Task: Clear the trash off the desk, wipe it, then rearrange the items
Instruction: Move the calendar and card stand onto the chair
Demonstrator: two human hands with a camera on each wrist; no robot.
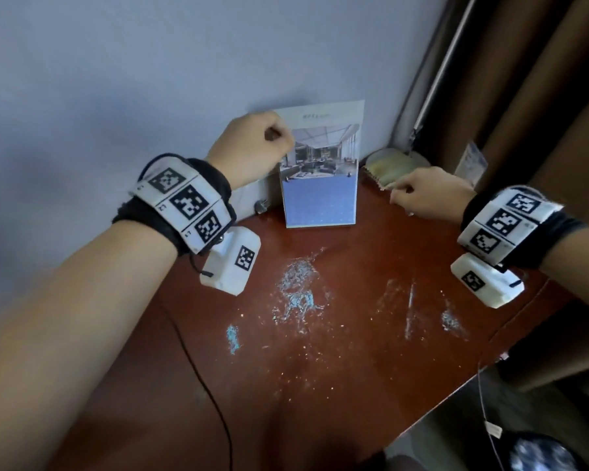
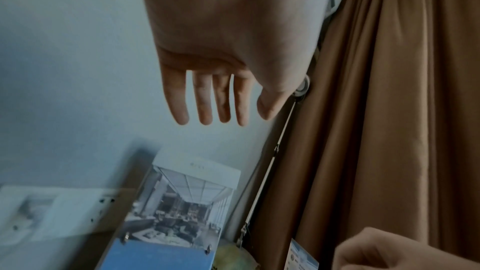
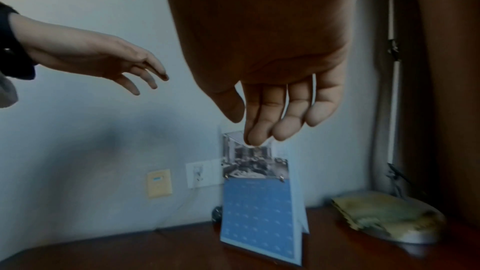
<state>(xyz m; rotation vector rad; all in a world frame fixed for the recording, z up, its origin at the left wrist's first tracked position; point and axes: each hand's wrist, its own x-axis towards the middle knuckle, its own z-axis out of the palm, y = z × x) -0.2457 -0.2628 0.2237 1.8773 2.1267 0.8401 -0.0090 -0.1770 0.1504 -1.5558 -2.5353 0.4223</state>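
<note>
A desk calendar (image 1: pixel 320 185) with a room photo above a blue sheet stands at the back of the reddish-brown desk (image 1: pixel 371 362), against the wall. My left hand (image 1: pixel 262 144) hovers by its top left corner; in the left wrist view the left hand (image 2: pixel 228 114) has straight fingers and holds nothing. My right hand (image 1: pixel 419 195) hangs just in front of a small dish (image 1: pixel 398 164) of yellow-green folded things in the back right corner. In the right wrist view the right hand (image 3: pixel 259 128) is relaxed and empty, above the calendar (image 3: pixel 257 213) and left of the dish (image 3: pixel 384 219).
Whitish-blue scuff marks (image 1: pixel 300 290) cover the desk's middle. A brown curtain (image 1: pixel 541 96) hangs at the right, with a tag (image 1: pixel 473 161) on it. Wall sockets (image 3: pixel 200 174) and a plug (image 1: pixel 262 207) sit left of the calendar. A black cable (image 1: pixel 201 368) trails over the left desk edge.
</note>
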